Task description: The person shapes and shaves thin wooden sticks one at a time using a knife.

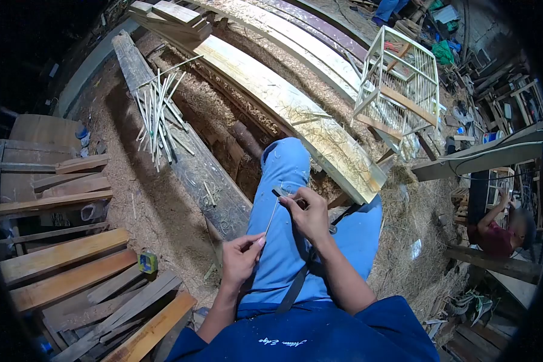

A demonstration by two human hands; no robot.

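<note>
My left hand [240, 259] is closed, pinching the lower end of a thin pale wooden stick [272, 218] between thumb and fingertips over my blue-clad thigh. At the stick's upper end, my right hand [309, 216] is closed around a small dark tool [277, 192], whose black tip sticks out past the fingers; I cannot tell what kind it is. A black strap [293, 288] lies across my lap below the hands. To the upper left, a loose heap of similar thin sticks [157, 120] rests on a weathered plank [205, 181].
A long pale beam [271, 87] strewn with shavings runs beside my knee. Toward the upper right stands a slatted wooden cage [398, 84]. Stacked boards [72, 280] and a yellow-green tape measure [147, 262] are at left. Another person [504, 235] sits at far right.
</note>
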